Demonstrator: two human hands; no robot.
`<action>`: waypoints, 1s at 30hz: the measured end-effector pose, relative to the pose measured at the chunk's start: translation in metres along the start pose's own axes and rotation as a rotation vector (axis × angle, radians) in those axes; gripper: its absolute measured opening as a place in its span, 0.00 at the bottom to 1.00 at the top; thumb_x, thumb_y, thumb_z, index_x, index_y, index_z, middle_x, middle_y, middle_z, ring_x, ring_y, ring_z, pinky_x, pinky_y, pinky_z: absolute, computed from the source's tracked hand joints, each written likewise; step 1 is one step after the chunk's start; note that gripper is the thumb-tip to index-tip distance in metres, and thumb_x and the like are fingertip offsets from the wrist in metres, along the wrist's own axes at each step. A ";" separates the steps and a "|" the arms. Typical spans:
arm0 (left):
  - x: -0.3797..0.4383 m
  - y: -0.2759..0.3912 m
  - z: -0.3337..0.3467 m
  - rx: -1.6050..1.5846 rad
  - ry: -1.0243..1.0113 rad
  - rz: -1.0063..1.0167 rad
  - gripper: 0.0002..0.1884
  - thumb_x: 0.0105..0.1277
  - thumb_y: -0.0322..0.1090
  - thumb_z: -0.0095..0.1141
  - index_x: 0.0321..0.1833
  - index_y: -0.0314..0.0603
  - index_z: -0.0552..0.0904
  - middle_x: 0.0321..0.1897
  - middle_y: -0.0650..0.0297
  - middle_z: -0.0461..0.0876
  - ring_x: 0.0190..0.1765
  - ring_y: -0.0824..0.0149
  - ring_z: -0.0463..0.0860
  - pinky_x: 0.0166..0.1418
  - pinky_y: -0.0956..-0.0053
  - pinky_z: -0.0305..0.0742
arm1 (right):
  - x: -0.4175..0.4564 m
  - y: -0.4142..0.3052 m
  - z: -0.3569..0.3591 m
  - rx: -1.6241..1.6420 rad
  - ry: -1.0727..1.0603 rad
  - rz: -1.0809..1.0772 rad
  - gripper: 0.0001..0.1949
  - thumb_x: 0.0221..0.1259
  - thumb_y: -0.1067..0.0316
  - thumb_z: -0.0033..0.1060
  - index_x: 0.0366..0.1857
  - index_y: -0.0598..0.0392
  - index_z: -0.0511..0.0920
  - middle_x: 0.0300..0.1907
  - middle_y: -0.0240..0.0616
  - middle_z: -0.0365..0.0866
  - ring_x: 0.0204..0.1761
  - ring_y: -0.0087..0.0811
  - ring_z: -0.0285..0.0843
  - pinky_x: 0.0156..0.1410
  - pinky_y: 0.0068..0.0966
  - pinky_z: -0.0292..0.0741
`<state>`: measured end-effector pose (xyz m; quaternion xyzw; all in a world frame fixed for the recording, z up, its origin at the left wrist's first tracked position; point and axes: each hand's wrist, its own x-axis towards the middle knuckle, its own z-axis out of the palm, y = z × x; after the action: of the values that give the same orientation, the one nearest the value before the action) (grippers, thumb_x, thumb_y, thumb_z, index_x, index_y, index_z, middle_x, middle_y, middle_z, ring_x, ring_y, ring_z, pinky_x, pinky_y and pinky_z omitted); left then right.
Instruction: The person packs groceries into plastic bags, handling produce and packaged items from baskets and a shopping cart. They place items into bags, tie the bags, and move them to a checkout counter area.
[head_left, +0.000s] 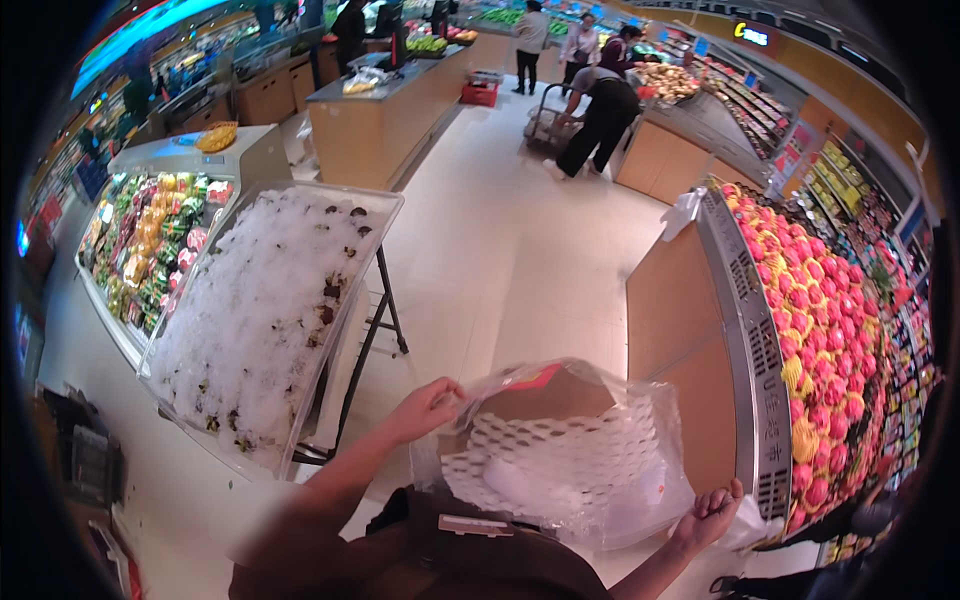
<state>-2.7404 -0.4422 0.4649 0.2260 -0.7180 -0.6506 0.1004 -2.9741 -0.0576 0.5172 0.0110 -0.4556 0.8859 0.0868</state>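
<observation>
A large clear plastic bag (660, 450) is spread wide in front of my body. White foam netting (555, 450) and brown cardboard (555, 397) show inside or through the plastic; a red patch lies near the upper rim. My left hand (429, 409) pinches the bag's upper left edge between thumb and fingers. At the lower right, my right hand (707, 516) is closed on the bag's other edge, beside the fruit stand. What its fingers grip is partly hidden by the hand itself.
To the left, a tray of crushed ice (247, 300) with small dark items stands on black folding legs (379, 322). A stand of dragon fruit (825, 330) rises at right. Ahead, a person (604, 112) bends over a cart (547, 127). Packed fruit fills a display case (157, 240).
</observation>
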 end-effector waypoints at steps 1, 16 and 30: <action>0.033 0.016 -0.006 0.107 -0.042 -0.022 0.17 0.55 0.38 0.54 0.47 0.39 0.73 0.28 0.66 0.72 0.34 0.73 0.73 0.38 0.79 0.68 | 0.027 0.011 0.016 0.001 0.024 0.007 0.11 0.67 0.69 0.36 0.47 0.59 0.69 0.18 0.26 0.55 0.15 0.15 0.48 0.19 0.11 0.49; 0.393 0.036 -0.175 1.011 0.313 -0.332 0.08 0.60 0.32 0.49 0.40 0.40 0.76 0.37 0.52 0.75 0.41 0.48 0.77 0.44 0.57 0.73 | 0.415 0.349 0.365 0.185 -0.467 0.272 0.10 0.68 0.68 0.40 0.47 0.58 0.71 0.19 0.26 0.53 0.17 0.15 0.49 0.22 0.12 0.51; 0.625 0.014 -0.397 0.529 1.172 -0.507 0.13 0.69 0.43 0.42 0.38 0.40 0.73 0.23 0.46 0.76 0.32 0.42 0.76 0.34 0.53 0.69 | 0.489 0.673 0.822 0.143 -0.647 0.571 0.09 0.66 0.69 0.41 0.45 0.58 0.70 0.21 0.27 0.52 0.22 0.20 0.51 0.33 0.20 0.57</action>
<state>-3.1178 -1.0786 0.4376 0.7183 -0.6046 -0.2275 0.2582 -3.6145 -1.0359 0.5041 0.1676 -0.3816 0.8546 -0.3098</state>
